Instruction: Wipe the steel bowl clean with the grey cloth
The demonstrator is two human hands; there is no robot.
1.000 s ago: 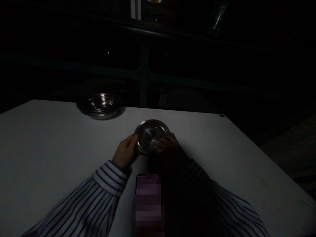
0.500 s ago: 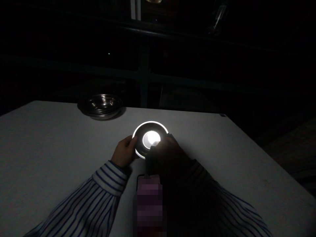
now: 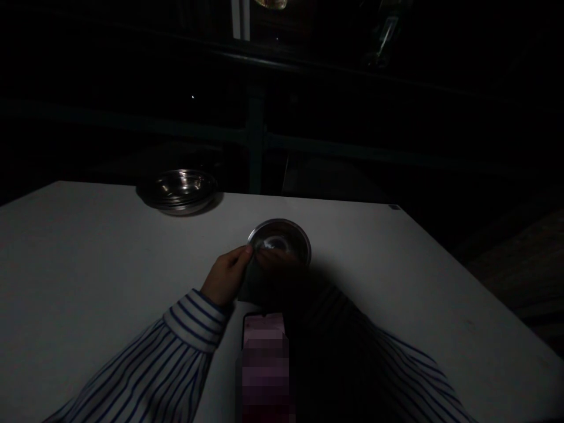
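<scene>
Centrally, thumb and fingers of the left hand (image 3: 225, 275) are pinching the rim of a round shiny metal dish (image 3: 298, 234), apparently steadying it above the white tabletop (image 3: 110, 258); the shadowed right hand (image 3: 288, 276) is obscuring its near side, finger closure indeterminable. Beyond, stacked silvery metal bowls (image 3: 187, 202) are resting leftward.

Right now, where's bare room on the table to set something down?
On the table, left of your left hand, nearer than the bowl stack; and right of your right hand, out to the edge. Crowded: the middle, with both hands, dish and phone.
</scene>
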